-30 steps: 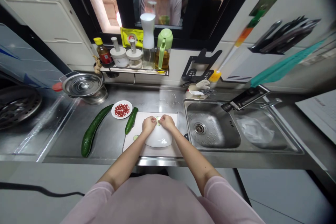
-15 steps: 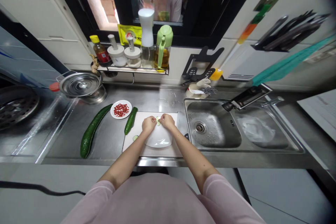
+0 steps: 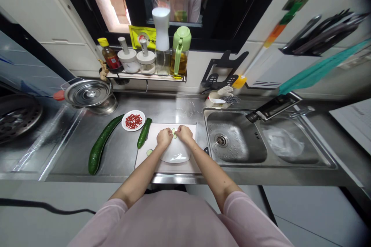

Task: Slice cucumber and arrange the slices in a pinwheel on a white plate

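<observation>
Cucumber slices (image 3: 174, 134) sit between the fingertips at the far edge of the plate. Largest is the steel counter (image 3: 69, 146), with the sink (image 3: 246, 150) let into it right of the chopping board (image 3: 142, 162), whose near edge lies along the counter's front edge. Left of the board, the long cucumber (image 3: 101, 146) slants from near the counter's front edge back toward the saucer (image 3: 123, 122). The white plate (image 3: 175, 154) rests on the board; the saucer, holding small red pieces (image 3: 133, 121), is just beyond the board's far left corner, and the short cucumber (image 3: 144, 134) lies at that corner. The left hand (image 3: 164, 137) and right hand (image 3: 184, 134) are nearly closed, fingertips pinched in on the slices; how firmly I cannot tell. Smallest is a loose slice (image 3: 149, 152) near the board's left edge. Thin, probably wet slices could slip or tear if squeezed unevenly, and a wrist pressing the plate's edge might tip it. The loose slice could be swept off by the left forearm, which passes close beside it.
</observation>
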The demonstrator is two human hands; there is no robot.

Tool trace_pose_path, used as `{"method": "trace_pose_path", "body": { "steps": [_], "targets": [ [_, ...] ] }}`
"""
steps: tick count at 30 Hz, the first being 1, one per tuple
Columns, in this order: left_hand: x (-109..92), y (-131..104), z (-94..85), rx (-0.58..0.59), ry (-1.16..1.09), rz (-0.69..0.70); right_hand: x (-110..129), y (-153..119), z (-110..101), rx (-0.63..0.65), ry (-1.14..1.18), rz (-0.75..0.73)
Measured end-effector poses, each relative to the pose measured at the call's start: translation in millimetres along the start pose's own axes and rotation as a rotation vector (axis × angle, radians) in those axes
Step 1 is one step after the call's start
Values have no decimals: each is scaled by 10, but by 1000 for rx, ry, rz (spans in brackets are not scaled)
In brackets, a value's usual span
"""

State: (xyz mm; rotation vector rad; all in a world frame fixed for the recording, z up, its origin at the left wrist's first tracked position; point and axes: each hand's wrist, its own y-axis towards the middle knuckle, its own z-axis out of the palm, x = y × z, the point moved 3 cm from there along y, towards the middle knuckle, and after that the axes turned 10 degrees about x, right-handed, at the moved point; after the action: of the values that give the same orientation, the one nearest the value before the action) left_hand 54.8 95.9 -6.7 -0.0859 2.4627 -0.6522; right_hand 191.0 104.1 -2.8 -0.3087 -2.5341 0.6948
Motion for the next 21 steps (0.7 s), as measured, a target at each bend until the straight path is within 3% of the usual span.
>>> {"method": "trace_pose_path", "body": {
  "steps": [7, 17, 21],
  "targets": [
    [11, 3, 12, -27, 52, 50, -17, 4, -16, 0, -87, 11],
    [43, -40, -29, -92, -39, 59, -265, -145, -112, -92, -9, 55],
    [8, -16, -1, -85, -34, 77, -254, -180, -71, -81, -31, 45]
  ]
}}
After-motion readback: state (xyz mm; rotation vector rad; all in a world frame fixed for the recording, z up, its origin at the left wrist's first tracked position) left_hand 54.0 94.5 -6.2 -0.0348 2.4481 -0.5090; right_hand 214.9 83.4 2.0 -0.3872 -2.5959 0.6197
